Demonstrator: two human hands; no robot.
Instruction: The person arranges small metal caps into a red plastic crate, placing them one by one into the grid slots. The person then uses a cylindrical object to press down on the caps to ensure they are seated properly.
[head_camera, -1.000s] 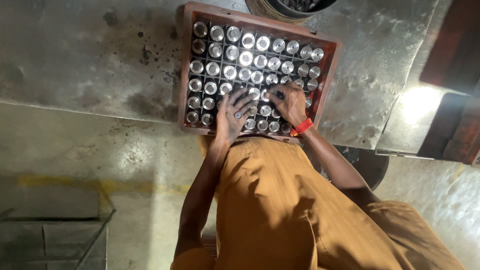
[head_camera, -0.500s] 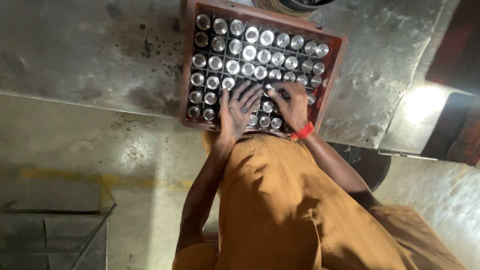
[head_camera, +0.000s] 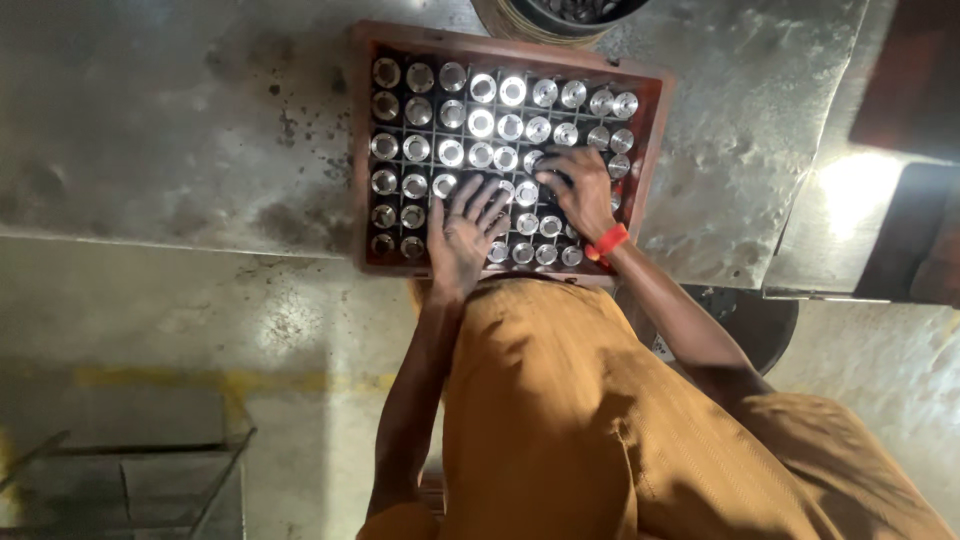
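Looking down through the head camera, the reddish-brown rectangular crate with a black grid of cells (head_camera: 656, 150) sits on the stained grey metal worktop (head_camera: 180, 130), its near edge close to the person's body. Almost every cell that shows holds a shiny silver metal cylinder (head_camera: 481, 123) standing upright, so the filling looks nearly done; the cells under the hands are hidden, and I cannot tell whether they are full.

The left hand (head_camera: 463, 232) lies palm down with fingers spread wide over the near middle rows, touching the cylinder tops and gripping nothing that shows. The right hand (head_camera: 580, 190), with an orange-red band at the wrist (head_camera: 608, 241), reaches further into the right half, fingers curled down over the cylinders; whether it grips one I cannot tell. Both forearms run up from the orange-brown garment (head_camera: 560, 420). A dark round container (head_camera: 560, 15) stands just beyond the crate's far edge.
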